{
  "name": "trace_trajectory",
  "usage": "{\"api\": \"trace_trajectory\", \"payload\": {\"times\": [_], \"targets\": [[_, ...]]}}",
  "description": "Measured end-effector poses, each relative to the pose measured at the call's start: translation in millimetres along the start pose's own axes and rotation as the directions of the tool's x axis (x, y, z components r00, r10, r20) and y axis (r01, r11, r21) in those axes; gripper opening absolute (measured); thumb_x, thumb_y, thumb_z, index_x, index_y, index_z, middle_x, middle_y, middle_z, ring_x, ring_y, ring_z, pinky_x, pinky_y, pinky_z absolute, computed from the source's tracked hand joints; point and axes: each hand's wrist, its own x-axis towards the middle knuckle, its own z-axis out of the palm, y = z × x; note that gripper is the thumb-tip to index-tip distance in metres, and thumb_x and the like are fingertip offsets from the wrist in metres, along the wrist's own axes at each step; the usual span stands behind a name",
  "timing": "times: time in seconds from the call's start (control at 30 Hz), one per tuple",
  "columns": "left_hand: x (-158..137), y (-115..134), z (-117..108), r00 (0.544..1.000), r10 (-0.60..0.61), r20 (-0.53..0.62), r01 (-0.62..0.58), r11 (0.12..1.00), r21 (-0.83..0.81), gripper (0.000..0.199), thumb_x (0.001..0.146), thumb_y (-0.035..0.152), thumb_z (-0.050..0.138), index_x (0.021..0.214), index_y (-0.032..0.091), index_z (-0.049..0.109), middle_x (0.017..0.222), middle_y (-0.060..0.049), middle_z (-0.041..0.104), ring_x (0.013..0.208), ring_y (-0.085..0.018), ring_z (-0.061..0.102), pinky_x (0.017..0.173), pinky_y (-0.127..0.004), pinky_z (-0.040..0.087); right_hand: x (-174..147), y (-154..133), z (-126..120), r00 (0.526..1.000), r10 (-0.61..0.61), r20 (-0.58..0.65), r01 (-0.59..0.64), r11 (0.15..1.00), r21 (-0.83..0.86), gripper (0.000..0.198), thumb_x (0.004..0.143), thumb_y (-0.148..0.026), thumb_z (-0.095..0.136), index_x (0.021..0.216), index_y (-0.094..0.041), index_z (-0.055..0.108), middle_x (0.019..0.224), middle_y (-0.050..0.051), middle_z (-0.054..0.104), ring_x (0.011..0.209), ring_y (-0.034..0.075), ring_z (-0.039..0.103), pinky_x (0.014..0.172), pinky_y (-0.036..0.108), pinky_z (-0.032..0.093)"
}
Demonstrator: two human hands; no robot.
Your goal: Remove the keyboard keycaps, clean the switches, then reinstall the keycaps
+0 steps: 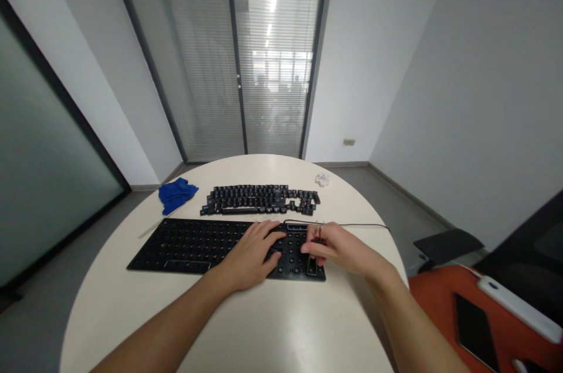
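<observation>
A black keyboard base (pixel 189 244) with its keycaps off lies across the table before me. My left hand (pixel 253 253) rests on its right half, fingers spread and pressing down, holding nothing. Over the number-pad end, my right hand (pixel 328 247) is closed in a pinch. Something thin shows at its fingers, too small and hidden to name. Below those fingers, a tall rectangular outline (pixel 312 267) is visible at the keyboard's right end. Behind the base, loose black keycaps (pixel 246 197) lie grouped in rows like a keyboard layout.
A blue cloth (pixel 176 194) and a thin stick (pixel 150 229) lie at the left of the round table (pixel 272 326). Crumpled white tissue (pixel 322 179) sits at the back right. A black cable (pixel 365 224) runs right. An orange chair (pixel 433 302) holds a phone (pixel 475 329) and power strip (pixel 519 305).
</observation>
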Motion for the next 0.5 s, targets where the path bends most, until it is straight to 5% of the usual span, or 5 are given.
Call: {"api": "trace_trajectory", "payload": {"times": [0.5], "targets": [[-0.2, -1.6, 2.3, 1.000, 0.007, -0.014, -0.007, 1.000, 0.005, 0.039, 0.094, 0.022, 0.055, 0.132, 0.023, 0.055, 0.148, -0.010, 0.048, 0.139, -0.028, 0.040, 0.118, -0.053, 0.032, -1.2, -0.5, 0.4, 0.971, -0.216, 0.103, 0.232, 0.955, -0.186, 0.037, 0.090, -0.053, 0.062, 0.086, -0.021, 0.079, 0.079, 0.004, 0.075, 0.071, 0.018, 0.066, 0.066, 0.025, 0.047]]}}
